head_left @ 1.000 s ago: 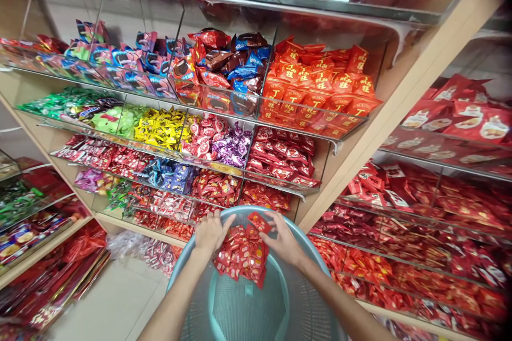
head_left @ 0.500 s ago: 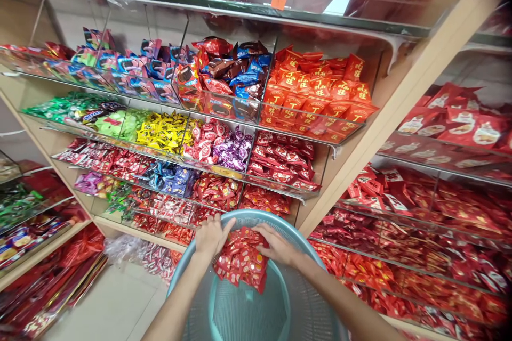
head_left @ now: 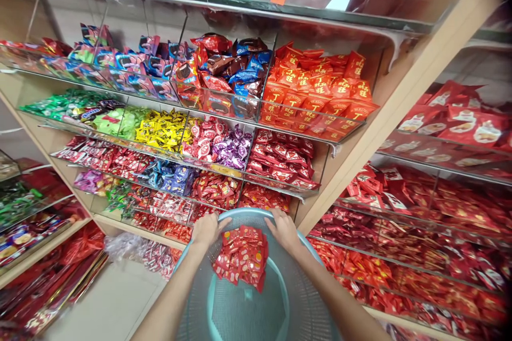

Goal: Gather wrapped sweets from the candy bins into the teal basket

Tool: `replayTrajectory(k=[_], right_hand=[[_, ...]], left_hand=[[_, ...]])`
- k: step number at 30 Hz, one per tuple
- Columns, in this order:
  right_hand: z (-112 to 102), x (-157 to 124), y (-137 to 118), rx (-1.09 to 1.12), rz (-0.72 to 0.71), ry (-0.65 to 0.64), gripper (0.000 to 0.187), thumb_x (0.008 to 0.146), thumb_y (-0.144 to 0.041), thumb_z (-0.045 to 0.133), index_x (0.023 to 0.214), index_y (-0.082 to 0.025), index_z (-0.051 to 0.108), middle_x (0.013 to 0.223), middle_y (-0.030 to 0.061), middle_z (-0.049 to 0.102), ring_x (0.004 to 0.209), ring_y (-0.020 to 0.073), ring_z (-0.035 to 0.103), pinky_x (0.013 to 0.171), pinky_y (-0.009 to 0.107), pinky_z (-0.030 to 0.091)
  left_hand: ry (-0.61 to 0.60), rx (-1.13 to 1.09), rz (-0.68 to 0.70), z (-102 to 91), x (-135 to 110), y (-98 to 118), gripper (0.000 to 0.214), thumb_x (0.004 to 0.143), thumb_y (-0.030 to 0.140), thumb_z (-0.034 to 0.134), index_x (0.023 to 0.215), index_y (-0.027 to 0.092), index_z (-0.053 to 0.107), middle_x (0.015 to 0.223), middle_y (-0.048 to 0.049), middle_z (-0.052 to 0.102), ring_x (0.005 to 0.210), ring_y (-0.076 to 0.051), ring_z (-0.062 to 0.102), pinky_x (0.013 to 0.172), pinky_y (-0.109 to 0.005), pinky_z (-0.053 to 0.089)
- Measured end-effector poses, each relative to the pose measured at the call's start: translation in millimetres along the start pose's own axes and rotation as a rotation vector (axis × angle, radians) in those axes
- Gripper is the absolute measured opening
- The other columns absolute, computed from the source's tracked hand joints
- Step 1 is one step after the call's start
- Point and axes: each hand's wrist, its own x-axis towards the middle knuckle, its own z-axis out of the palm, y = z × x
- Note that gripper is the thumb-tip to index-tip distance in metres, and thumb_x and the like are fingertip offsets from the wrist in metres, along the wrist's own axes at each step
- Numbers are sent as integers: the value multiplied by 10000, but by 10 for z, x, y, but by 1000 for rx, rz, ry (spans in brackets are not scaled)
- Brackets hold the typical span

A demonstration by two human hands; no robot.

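Observation:
A large teal plastic basket with mesh-like walls is below me, against the shelves. My left hand is closed over its far rim on the left, with the thumb along the inside. On the right, my right hand grips the same rim, its thumb also inside. Between the hands, a pile of small red candy packets lies in the basket on its far side. The rest of the basket's ribbed bottom shows bare. Fingers beyond the rim are partly hidden.
Clear-fronted shelves face me, with orange-red packets, yellow candies and purple candies. A wooden upright divides them from more red packets. Plastic bags sit on the tiled floor at left.
My right hand has left the red candy packets and moved up and right onto the basket's rim. My left hand has shifted slightly left along the rim. The packets stay in the basket.

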Motion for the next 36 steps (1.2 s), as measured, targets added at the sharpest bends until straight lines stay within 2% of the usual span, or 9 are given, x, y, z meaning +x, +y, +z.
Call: replayTrajectory(k=[9,18,22,25,28,32,36], right_hand=[[36,-133,-68,12,2,17,355,824,-316,335,1136,-196,453,1090,87,529,1005,187,469,822,304,336],[200,-247,-77,0,-8,27,356,807,-275,359,1139,-187,453,1083,87,539,1003,194,469,838,313,329],[210,-211,-47,20,0,28,353,820,-325,338,1116,-184,470,1081,87,541,994,198,479,829,303,337],[164,-49,43,100,13,-42,340,847,-328,268,1064,-210,502,1001,61,579,921,174,524,770,261,366],[80,197,179,100,18,-111,327,846,-230,254,1074,-208,487,980,58,579,896,151,529,753,237,366],[2,451,328,-131,-43,-253,413,739,-115,403,1145,-183,428,1186,103,433,1094,194,378,863,282,297],[20,534,369,-287,45,-381,592,658,-146,540,1214,-190,341,1278,137,310,1155,268,287,890,351,263]], left_hand=[[-48,-3,-20,-83,-105,-22,582,771,589,183,877,161,563,809,-115,636,814,-247,591,668,-297,408],[-71,-8,-35,56,-143,-103,563,758,602,212,868,170,555,820,-119,636,814,-233,591,667,-290,410],[-46,-22,-5,80,-108,-100,571,755,609,202,840,171,559,799,-117,640,797,-230,595,659,-296,414],[-75,-11,-16,72,-41,-82,575,761,599,208,857,162,569,822,-139,637,805,-229,594,664,-301,416],[-129,3,-19,81,42,-71,575,763,592,220,860,159,585,842,-152,636,818,-235,591,678,-315,417],[-131,16,-35,132,108,-81,580,756,602,222,856,166,592,842,-144,641,817,-242,590,683,-330,416],[-110,21,-32,169,106,-93,591,752,610,213,848,168,593,825,-139,642,806,-238,592,686,-328,414]])
